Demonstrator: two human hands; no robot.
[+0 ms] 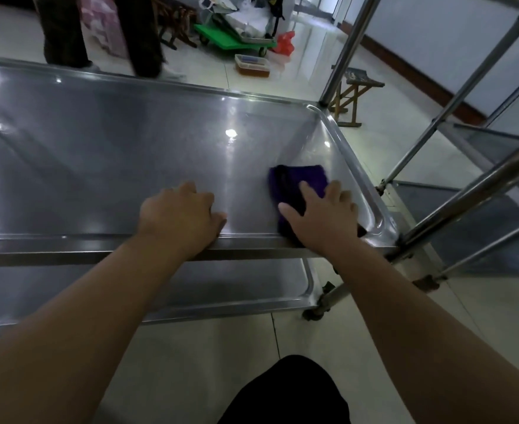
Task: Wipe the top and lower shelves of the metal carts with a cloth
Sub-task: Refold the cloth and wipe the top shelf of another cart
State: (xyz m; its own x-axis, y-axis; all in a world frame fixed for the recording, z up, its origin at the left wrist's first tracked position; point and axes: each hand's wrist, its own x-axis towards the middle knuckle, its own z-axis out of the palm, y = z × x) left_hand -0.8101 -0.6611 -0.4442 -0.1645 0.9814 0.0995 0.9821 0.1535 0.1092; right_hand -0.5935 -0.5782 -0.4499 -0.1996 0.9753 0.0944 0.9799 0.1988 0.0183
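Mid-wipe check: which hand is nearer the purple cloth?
Right. The right hand presses flat on the cloth; the left hand rests on the near rim of the shelf, left of the cloth, not touching it.

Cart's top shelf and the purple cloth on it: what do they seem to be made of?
The top shelf is likely stainless steel with a smooth, semi-gloss finish; it mirrors ceiling lights and has a pressed raised rim. The purple cloth seems a soft, matte fabric, perhaps microfibre; it lies folded, without shine, under the right hand.
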